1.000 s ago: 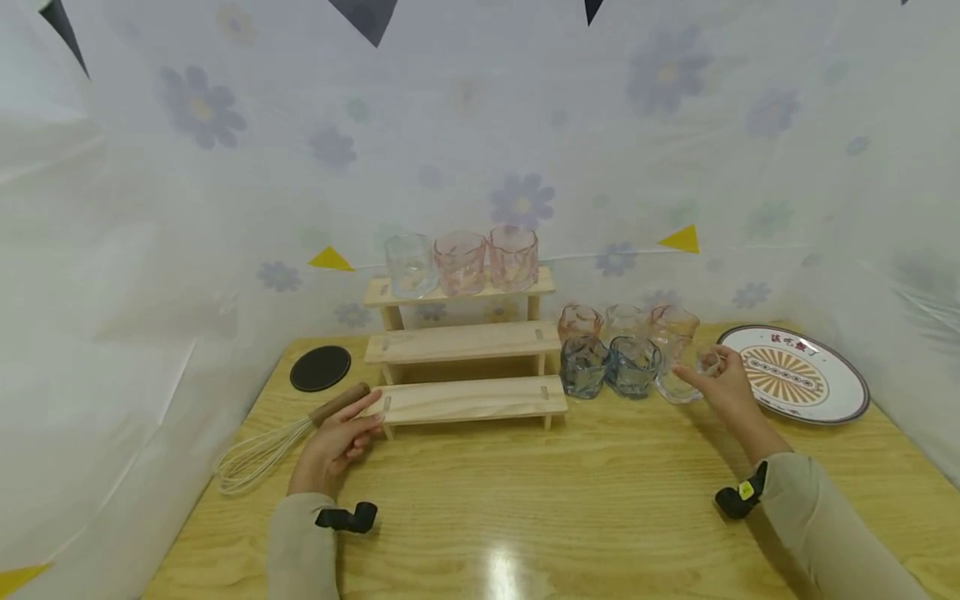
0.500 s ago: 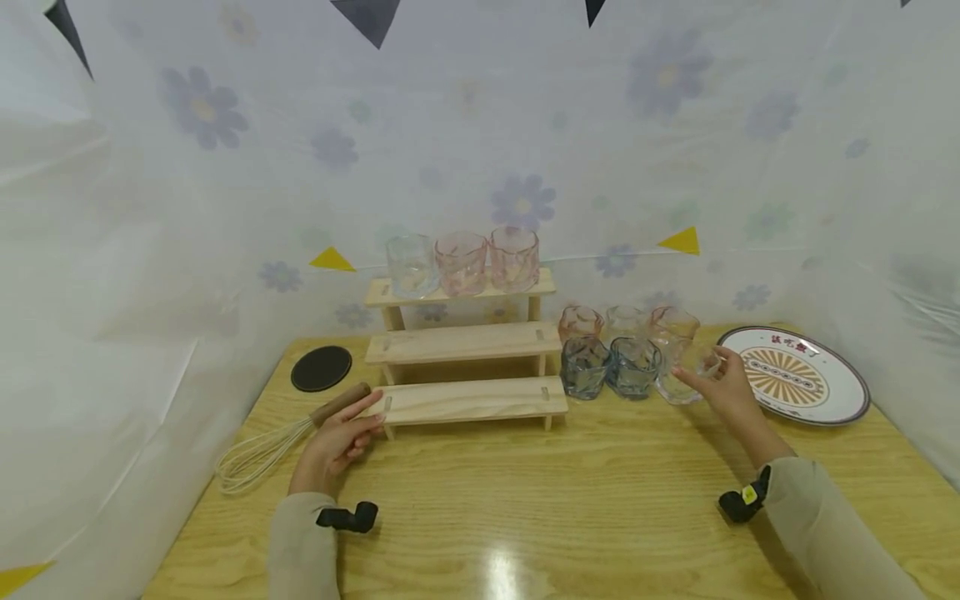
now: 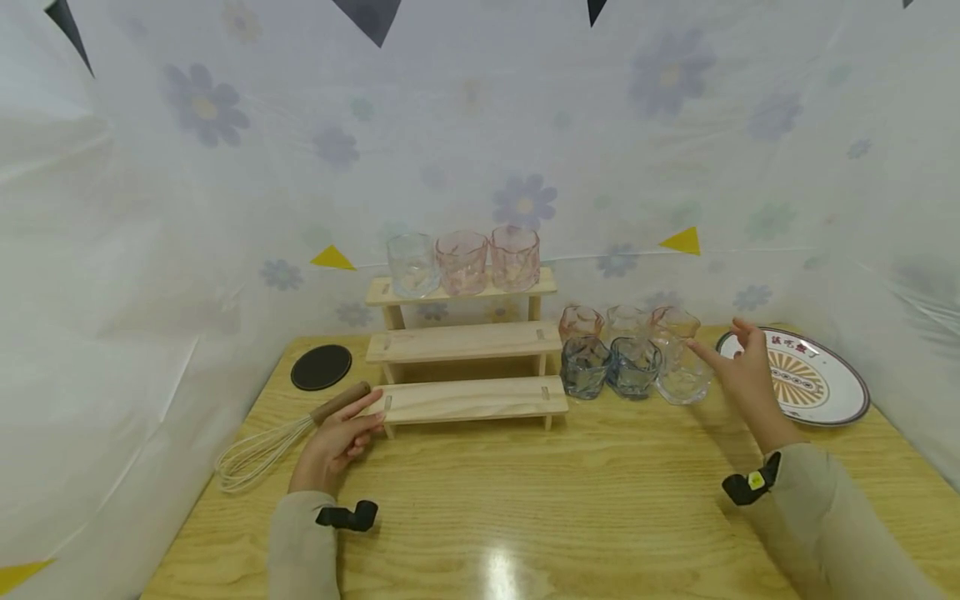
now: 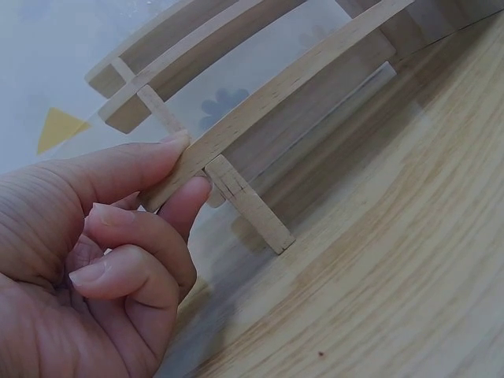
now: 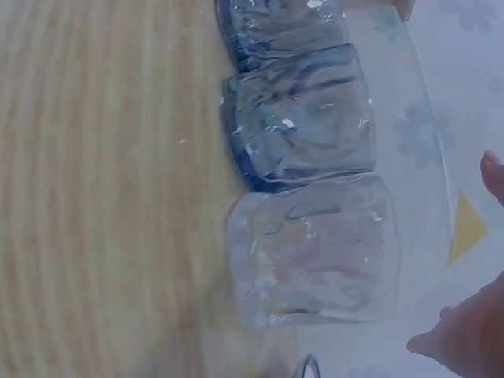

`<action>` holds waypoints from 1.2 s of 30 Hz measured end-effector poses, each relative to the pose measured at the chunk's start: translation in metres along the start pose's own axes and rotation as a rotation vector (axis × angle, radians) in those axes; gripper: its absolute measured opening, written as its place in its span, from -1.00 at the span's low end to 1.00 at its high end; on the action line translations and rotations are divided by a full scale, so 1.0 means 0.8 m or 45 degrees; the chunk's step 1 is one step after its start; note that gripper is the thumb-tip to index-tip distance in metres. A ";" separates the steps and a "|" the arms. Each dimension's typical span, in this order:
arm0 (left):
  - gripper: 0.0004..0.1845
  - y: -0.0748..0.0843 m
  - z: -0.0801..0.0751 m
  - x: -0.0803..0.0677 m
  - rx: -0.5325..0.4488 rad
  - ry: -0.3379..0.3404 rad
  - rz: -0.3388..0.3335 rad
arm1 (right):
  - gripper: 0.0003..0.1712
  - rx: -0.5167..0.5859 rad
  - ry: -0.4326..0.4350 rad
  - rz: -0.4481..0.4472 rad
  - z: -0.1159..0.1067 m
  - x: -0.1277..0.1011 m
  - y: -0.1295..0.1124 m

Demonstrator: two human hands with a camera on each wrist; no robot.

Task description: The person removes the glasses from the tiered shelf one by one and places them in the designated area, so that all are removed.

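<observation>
In the head view my left hand (image 3: pixel 337 442) pinches the left end of the lowest step of a three-tier wooden shelf (image 3: pixel 465 400). The left wrist view shows thumb above and finger below that board (image 4: pixel 260 102). My right hand (image 3: pixel 750 383) is just right of a clear glass (image 3: pixel 684 383), fingers spread and holding nothing; the right wrist view shows a gap between the hand (image 5: pixel 472 331) and the upright clear glass (image 5: pixel 323 256). Two blue glasses (image 3: pixel 585 367) stand left of it, with pinkish glasses (image 3: pixel 581 323) and another clear glass (image 3: pixel 627 321) behind.
One clear glass (image 3: pixel 412 267) and two pink glasses (image 3: pixel 461 262) stand on the top tier. A whisk (image 3: pixel 262 454) and a black round coaster (image 3: pixel 321 367) lie left of the shelf. A patterned plate (image 3: pixel 825 375) lies at right, partly behind the right hand. A plastic curtain surrounds the table.
My right hand has let go of the clear glass's rim and moved slightly up and right, its fingers spreading. The glass stays at the row's right end. My left hand has not moved.
</observation>
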State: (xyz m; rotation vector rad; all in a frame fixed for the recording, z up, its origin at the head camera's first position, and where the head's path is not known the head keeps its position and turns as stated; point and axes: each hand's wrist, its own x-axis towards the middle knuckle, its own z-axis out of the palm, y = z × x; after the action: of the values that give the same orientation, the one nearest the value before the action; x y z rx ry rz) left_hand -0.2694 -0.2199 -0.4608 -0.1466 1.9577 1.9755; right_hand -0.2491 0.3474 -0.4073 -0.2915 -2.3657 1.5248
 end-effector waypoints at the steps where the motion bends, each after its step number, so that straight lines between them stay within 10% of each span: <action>1: -0.35 0.000 0.000 0.000 -0.007 0.001 0.001 | 0.12 0.003 -0.004 -0.018 0.001 0.002 -0.005; 15: -0.36 0.002 -0.001 -0.001 0.000 0.006 -0.022 | 0.11 0.017 -0.177 -0.338 0.076 0.043 -0.101; 36: -0.34 0.005 0.002 -0.001 -0.011 0.020 -0.026 | 0.18 -0.069 -0.428 -0.398 0.200 0.063 -0.198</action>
State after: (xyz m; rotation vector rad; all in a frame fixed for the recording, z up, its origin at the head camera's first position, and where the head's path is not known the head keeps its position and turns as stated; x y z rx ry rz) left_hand -0.2699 -0.2185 -0.4567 -0.1843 1.9497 1.9756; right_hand -0.3547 0.1632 -0.3167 0.3364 -2.5516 1.4503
